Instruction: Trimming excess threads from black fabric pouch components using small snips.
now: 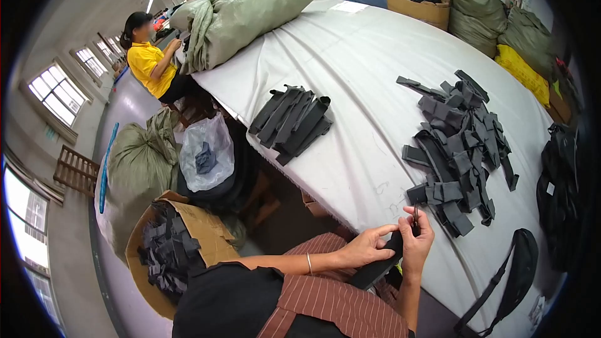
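My left hand [369,247], with a bracelet on its wrist, pinches a dark grey fabric strip [377,268] at the near edge of the table. Close beside it, my right hand [416,241] is closed around a small dark metal tool [416,214] that looks like thread snips, its tip pointing up between the fingers. The strip's upper end lies between both hands, and its lower end hangs toward my lap. Just beyond my right hand is a loose heap of dark grey fabric strips [460,150]. A neater stack of similar strips [291,119] lies farther left.
The table [350,56] has a wrinkled white cover. A black bag with a strap [523,260] lies at the right. On the left stand a cardboard box [210,235] of dark pieces and a green sack [141,163]. A co-worker [150,62] sits beyond, near a large sack [244,22].
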`<action>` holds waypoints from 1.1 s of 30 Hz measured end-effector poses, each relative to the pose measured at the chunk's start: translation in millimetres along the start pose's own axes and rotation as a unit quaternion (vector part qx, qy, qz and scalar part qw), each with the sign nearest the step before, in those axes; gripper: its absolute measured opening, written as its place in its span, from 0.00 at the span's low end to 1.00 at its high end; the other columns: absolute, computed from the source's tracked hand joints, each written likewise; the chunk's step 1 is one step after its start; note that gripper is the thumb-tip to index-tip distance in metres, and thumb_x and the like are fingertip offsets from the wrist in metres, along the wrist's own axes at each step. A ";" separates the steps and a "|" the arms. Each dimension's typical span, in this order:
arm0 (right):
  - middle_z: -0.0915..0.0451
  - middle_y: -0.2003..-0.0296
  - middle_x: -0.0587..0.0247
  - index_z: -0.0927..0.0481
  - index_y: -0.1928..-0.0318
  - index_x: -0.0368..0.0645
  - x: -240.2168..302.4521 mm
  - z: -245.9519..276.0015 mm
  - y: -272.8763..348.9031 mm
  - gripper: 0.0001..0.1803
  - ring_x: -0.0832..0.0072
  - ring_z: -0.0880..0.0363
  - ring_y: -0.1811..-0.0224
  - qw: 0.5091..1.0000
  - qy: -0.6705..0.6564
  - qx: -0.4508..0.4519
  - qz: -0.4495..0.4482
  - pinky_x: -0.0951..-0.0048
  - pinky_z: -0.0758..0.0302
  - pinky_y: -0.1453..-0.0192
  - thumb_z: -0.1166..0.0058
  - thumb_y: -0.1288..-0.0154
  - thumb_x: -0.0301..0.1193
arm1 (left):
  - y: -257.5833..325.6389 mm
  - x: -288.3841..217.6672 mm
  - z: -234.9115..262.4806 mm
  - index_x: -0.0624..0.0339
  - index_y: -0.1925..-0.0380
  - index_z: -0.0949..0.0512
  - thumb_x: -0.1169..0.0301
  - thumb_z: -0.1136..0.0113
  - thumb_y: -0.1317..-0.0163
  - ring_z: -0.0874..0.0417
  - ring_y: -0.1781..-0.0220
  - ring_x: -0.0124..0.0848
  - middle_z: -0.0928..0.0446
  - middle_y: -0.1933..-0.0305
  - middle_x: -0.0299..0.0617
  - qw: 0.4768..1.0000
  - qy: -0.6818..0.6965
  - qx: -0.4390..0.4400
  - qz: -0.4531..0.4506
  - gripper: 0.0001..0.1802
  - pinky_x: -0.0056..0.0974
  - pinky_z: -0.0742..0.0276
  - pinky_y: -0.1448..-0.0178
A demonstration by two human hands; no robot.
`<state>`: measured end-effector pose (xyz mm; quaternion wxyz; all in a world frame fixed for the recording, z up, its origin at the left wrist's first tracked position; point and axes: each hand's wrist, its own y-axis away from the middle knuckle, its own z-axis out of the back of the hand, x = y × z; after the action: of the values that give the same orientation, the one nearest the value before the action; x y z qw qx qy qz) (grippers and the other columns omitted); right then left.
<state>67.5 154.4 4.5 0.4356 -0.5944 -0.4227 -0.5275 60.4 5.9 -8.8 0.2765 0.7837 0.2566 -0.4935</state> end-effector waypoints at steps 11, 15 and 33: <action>0.23 0.71 0.64 0.21 0.57 0.37 16.6 -8.8 -0.5 0.10 0.75 0.23 0.68 0.970 0.191 0.016 0.147 0.73 0.28 0.63 0.43 0.41 0.19 | 0.8 14.3 -4.2 0.59 0.34 0.45 0.79 0.57 0.33 0.16 0.71 0.32 0.25 0.57 0.46 0.988 0.155 0.006 0.026 0.26 0.34 0.17 0.65; 0.22 0.69 0.64 0.21 0.58 0.37 6.3 -8.9 -1.3 0.09 0.76 0.24 0.70 0.970 0.177 0.000 0.169 0.73 0.30 0.66 0.44 0.39 0.19 | 1.3 10.3 -5.9 0.56 0.33 0.46 0.79 0.59 0.35 0.17 0.75 0.35 0.24 0.58 0.48 0.984 0.173 -0.015 0.033 0.29 0.33 0.19 0.73; 0.21 0.50 0.51 0.31 0.39 0.33 172.5 -14.4 19.3 0.39 0.85 0.32 0.74 0.666 -0.554 0.491 -0.090 0.80 0.32 0.64 0.52 0.33 0.57 | -8.1 17.8 18.1 0.57 0.41 0.35 0.82 0.48 0.41 0.20 0.47 0.36 0.23 0.48 0.49 0.945 0.301 -0.043 0.119 0.26 0.43 0.21 0.42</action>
<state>97.2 142.9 175.8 0.3007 -0.4362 -0.8354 0.1464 50.2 1.5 -33.1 0.2766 0.9078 0.2541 -0.1865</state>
